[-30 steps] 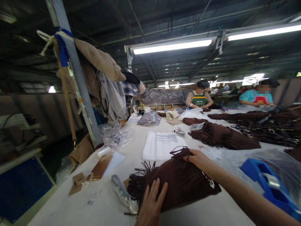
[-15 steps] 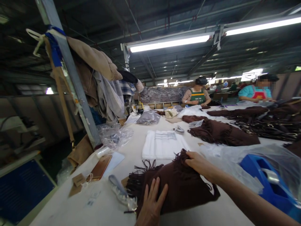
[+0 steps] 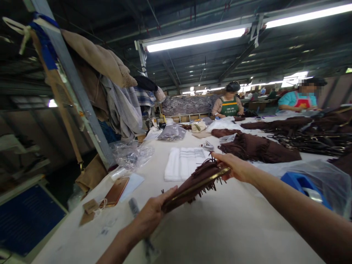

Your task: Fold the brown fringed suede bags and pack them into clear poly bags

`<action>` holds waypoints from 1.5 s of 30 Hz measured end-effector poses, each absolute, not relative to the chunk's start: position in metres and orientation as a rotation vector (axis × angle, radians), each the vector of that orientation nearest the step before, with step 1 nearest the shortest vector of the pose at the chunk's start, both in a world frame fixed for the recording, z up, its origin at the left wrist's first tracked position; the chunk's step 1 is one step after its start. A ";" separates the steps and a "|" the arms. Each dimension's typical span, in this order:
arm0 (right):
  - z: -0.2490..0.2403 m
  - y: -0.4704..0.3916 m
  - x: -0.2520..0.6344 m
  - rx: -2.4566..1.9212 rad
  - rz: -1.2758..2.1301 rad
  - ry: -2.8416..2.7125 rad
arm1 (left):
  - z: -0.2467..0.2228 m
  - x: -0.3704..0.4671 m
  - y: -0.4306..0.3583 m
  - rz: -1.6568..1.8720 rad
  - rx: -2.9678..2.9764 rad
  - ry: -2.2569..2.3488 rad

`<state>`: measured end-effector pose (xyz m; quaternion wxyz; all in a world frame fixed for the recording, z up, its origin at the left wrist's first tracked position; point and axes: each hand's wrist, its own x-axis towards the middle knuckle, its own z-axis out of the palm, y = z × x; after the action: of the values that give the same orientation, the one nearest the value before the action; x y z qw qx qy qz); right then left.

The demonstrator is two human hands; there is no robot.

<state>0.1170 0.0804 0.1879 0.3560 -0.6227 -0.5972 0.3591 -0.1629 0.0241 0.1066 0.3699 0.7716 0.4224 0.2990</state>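
A dark brown fringed piece (image 3: 192, 183) with a gold zipper along its edge is held up over the white table (image 3: 233, 223), tilted so the zipper edge faces me. My left hand (image 3: 154, 209) grips its lower left end. At its upper right end, my right hand (image 3: 229, 167) pinches it, the fingertips partly hidden behind the edge. Fringe hangs beneath it. Just behind lies a folded white cloth (image 3: 180, 165) with grey stripes. A grey-handled tool (image 3: 134, 206) rests partly behind my left forearm.
A blue tape dispenser (image 3: 297, 183) under clear plastic stands at right. More brown fringed pieces (image 3: 258, 148) lie beyond. To the left are a phone (image 3: 117, 191), brown tags (image 3: 90, 207) and clear bags (image 3: 132, 154). Two people sit across the table.
The brown piece has been lifted off the table and turned, bringing its zipper edge into view. My left hand went from lying flat on it to gripping its end. The view has shifted slightly.
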 end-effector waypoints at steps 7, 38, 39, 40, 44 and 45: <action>0.203 0.024 0.110 -1.121 0.134 -2.318 | 0.159 -0.176 0.018 0.358 1.376 0.919; 0.176 0.049 0.152 -1.590 -0.537 -2.539 | 0.198 -0.161 0.083 -0.207 3.159 1.656; 0.160 0.045 0.149 -1.500 -0.609 -2.524 | 0.185 -0.166 0.079 -0.224 3.243 1.624; 0.141 0.039 0.146 -1.391 -0.692 -2.495 | 0.166 -0.172 0.075 -0.228 3.335 1.582; 0.051 0.003 0.138 -1.092 -0.897 -2.272 | 0.067 -0.202 0.040 0.092 3.927 1.214; 0.031 -0.008 0.137 -1.056 -0.904 -2.225 | 0.044 -0.208 0.029 0.154 3.916 1.240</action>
<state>0.1370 -0.0079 0.0311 0.2562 -0.3892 -0.8198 -0.3331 -0.2082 0.0288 0.0438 -0.4659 0.8429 0.2670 0.0331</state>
